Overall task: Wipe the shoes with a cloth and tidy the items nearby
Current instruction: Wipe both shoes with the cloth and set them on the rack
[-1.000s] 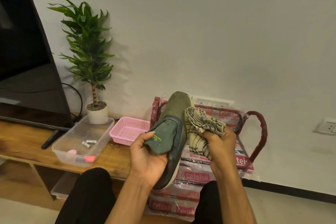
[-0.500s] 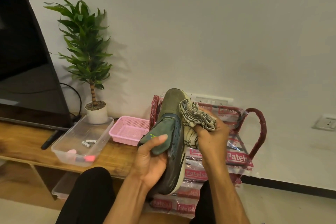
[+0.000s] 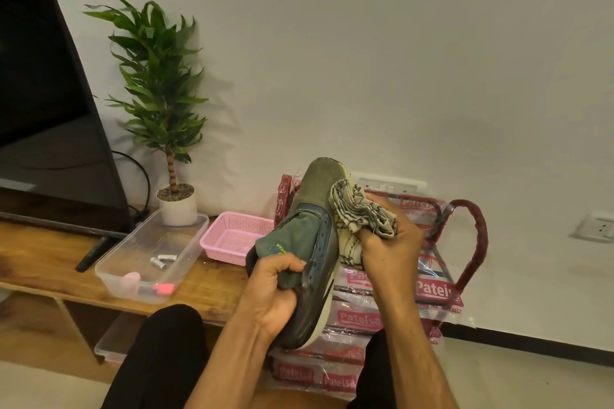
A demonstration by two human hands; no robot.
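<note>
Wiping step is in full swing here, the tidying part looks untouched. The shoe (image 3: 309,232) is held up in the air over the lap, toe pointing up, right in front of that plastic-wrapped red rack (image 3: 478,236). Left hand (image 3: 275,295) has its grip clamped round the tongue and collar, thumb tucked over the top. Right hand (image 3: 388,242) has its grip closed on a bunched-up cloth (image 3: 362,212), which is pressed against the shoe's right edge, up near the toe.

My guess for the next move: drag the cloth down along the sole edge toward the heel, then roll the shoe in the left hand to reach the other side. That needs a firm hold on the collar so it doesn't twist under the pressure.

Materials: olive upper that looks like a fine mesh or suede at the toe, a darker grey-blue panel with small punched holes, and a pale, smooth rubbery sole. The cloth is thin, pale, with dark check lines, all crumpled folds. On the wooden desk (image 3: 40,259) sit a clear plastic tub (image 3: 196,236) with a couple of batteries (image 3: 159,261) in it and a pink lattice basket (image 3: 239,217), both apart from the shoe
</note>
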